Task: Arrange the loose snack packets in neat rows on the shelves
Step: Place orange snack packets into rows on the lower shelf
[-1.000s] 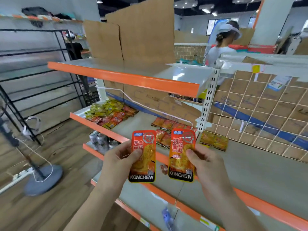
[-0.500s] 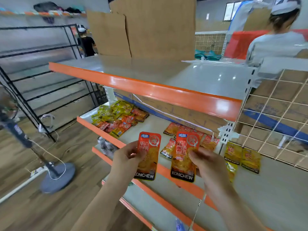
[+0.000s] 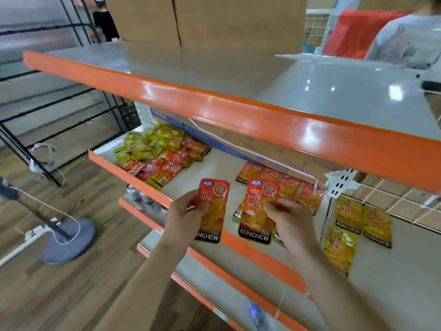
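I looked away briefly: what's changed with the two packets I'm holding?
The left hand and right hand have carried the left packet and right packet forward, towards the row of orange packets on the middle shelf. Each hand still pinches its packet; nothing let go. The mixed pile at the shelf's left end stayed put.

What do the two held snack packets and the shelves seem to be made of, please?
The left packet and right packet look like glossy printed plastic film, possibly foil-lined: they crinkle and shine. The middle shelf looks like painted sheet metal, smooth grey; the top shelf's orange lip shows bright glints.
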The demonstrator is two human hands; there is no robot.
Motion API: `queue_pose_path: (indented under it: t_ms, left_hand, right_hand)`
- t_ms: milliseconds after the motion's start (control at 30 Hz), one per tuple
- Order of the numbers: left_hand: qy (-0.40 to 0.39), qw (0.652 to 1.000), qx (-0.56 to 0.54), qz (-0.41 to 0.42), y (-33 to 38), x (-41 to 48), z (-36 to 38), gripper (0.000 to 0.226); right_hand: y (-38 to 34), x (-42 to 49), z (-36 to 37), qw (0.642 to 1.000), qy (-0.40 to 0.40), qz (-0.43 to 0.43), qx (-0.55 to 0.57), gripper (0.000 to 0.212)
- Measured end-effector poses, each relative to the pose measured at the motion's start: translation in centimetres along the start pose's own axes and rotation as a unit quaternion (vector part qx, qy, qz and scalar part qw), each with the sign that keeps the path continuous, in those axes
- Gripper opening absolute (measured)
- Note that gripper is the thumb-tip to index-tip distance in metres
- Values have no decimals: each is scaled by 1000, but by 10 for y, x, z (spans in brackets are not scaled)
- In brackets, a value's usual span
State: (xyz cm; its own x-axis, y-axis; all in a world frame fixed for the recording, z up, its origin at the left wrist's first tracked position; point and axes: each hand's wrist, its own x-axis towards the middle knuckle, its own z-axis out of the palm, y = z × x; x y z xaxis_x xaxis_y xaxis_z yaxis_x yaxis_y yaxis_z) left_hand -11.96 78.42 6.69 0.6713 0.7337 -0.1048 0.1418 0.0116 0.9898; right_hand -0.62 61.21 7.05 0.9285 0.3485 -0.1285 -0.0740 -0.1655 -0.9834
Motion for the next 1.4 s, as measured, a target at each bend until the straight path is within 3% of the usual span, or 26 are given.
queue_pose_path:
  t_ms: [433,567,667,800,1033,1167,1300,1400]
  left_hand:
    - [-105,994,24,16,-30,137,-31,29]
    - [-122,989,62,57,-46,167,-37,17]
    - [-119,985,90,83,-62,182,-38,20]
    - [-142,980,110,92,-80,191,-34,25]
    - [-158,970,143,118,-94,197,-31,28]
    - [-165,968,154,107,-97,198,-30,27]
    - [-173,955,184,153,-99,197,-30,28]
    - [-179,952,201,144,-103,198,-27,32]
  right_hand:
    - [-3,55,95,990,124,37,-51,33]
    - [11,64,118,981,176,14,-86,7]
    - [25,64,127,973,224,21,-58,32]
    - [42,65,130,967,236,16,-92,43]
    - [54,92,139,963,206,-20,-174,29]
    - [61,104,147,932,194,-66,-298,24]
    - [85,107,150,858,225,-84,-455,19]
    - [92,103,148,850,256,-66,-456,24]
